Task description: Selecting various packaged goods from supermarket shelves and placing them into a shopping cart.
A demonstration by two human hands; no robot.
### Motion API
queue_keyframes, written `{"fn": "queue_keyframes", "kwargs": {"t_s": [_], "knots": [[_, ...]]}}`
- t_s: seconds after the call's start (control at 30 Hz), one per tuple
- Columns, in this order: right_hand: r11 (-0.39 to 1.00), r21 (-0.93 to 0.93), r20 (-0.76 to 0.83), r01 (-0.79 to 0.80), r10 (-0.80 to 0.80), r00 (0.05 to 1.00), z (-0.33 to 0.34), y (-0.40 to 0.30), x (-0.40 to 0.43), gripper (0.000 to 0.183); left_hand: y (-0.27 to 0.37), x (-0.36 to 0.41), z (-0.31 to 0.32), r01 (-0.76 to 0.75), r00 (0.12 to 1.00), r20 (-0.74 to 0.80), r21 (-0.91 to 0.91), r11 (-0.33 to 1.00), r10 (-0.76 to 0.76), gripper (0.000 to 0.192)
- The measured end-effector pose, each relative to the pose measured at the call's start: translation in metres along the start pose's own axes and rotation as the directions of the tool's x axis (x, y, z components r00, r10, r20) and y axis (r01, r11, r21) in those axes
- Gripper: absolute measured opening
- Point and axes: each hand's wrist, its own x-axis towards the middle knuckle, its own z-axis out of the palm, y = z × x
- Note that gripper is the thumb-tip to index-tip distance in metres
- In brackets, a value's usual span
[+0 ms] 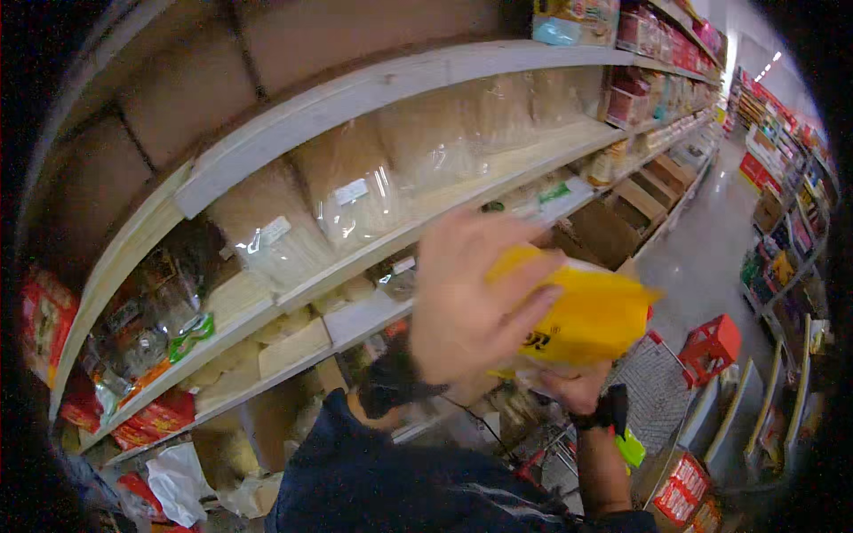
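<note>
A yellow plastic packet with dark print is held in front of me, between my hands. My left hand, blurred by motion, lies over the packet's left side with its fingers wrapped on it. From below, my right hand supports the lower edge of the packet, and a black band circles that wrist. Behind my left hand run wooden shelves; clear plastic bags with small white labels stand on one of them.
A wire shopping cart stands at right, near a red basket. Open cardboard boxes line a lower shelf. A white plastic bag lies at lower left. The aisle floor runs to the far right between shelves.
</note>
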Motion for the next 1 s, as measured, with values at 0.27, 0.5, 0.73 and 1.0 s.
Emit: {"fn": "queue_keyframes", "kwargs": {"t_s": [0.27, 0.5, 0.73, 1.0], "knots": [[0.896, 0.367, 0.007, 0.248, -0.27, 0.963, 0.093, -0.093, 0.149, 0.082, -0.079, -0.04, -0.073, 0.354, 0.863, -0.231, -0.357, 0.865, -0.449, 0.092], [0.696, 0.093, 0.102, 0.712, -0.718, 0.689, 0.207, -0.165, 0.289, 0.07, -0.142, 0.015, -0.146, 0.256, 0.744, -0.614, -0.104, 0.961, -0.264, 0.078], [0.651, -0.148, 0.201, 0.744, -0.717, 0.667, 0.273, -0.153, 0.335, 0.07, -0.181, 0.01, -0.175, 0.521, 0.767, -0.633, 0.519, 0.678, -0.106, 0.065], [0.809, -0.257, 0.117, 0.529, -0.518, 0.847, 0.295, -0.142, 0.344, 0.073, -0.199, 0.015, -0.17, 0.656, 0.746, -0.618, 0.619, 0.432, -0.246, 0.061]]}}
